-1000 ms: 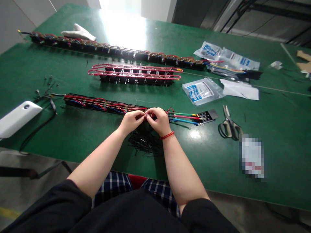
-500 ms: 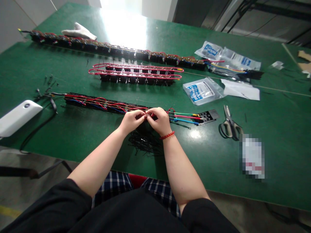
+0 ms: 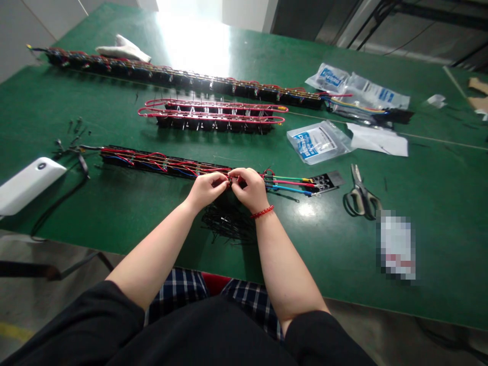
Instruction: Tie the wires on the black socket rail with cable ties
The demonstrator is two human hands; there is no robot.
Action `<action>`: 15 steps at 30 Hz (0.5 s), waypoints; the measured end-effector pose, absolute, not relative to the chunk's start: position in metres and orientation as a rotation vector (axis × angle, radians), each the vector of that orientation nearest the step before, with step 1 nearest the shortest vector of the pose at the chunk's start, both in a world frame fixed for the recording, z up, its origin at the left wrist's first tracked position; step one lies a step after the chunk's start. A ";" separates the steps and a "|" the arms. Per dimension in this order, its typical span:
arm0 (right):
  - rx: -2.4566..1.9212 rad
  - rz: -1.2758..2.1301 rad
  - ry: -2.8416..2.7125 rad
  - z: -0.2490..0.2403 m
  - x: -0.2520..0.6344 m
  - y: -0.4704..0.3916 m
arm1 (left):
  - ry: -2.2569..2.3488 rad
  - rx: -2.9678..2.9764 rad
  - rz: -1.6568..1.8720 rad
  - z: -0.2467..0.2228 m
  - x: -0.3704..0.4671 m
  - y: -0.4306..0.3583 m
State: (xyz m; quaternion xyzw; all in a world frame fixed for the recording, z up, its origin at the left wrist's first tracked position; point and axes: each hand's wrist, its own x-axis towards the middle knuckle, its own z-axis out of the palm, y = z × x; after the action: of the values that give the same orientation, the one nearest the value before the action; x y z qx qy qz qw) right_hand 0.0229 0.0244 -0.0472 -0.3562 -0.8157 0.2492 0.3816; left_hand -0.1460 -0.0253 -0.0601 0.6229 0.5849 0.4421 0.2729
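A long black wired strip [image 3: 152, 161] with red and blue wires lies across the green table [image 3: 95, 213] in front of me. My left hand [image 3: 206, 189] and my right hand [image 3: 250, 189] meet at its right part, fingertips pinched together on the wires there. Green, red and blue leads [image 3: 290, 184] run out to the right from under my right hand to a small black connector plate [image 3: 325, 181]. A pile of black cable ties [image 3: 229, 223] lies just below my hands. My right wrist wears a red bead bracelet.
Scissors [image 3: 360, 195] lie right of the leads. Plastic bags [image 3: 317, 142] and white paper [image 3: 379, 140] sit at the back right. Two more wired strips [image 3: 213, 116] [image 3: 179, 79] lie farther back. A white device [image 3: 26, 184] with a black cable rests at the left edge.
My fingertips have closed slightly tighter together on the wires; otherwise hands and objects stay where they were.
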 end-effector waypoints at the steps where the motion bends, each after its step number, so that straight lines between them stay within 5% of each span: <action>1: -0.910 0.659 -2.062 -0.048 0.023 0.024 | 1.576 1.682 1.188 -0.060 -0.146 -0.025; 15: -0.915 0.736 -2.023 -0.051 0.022 0.025 | 1.575 1.644 1.150 -0.061 -0.146 -0.025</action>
State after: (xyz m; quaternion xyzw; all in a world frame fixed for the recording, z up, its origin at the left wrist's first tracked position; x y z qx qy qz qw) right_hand 0.0223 0.0249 -0.0515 -0.3600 -0.7961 0.2897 0.3908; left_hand -0.1458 -0.0252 -0.0612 0.6166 0.5907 0.4313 0.2914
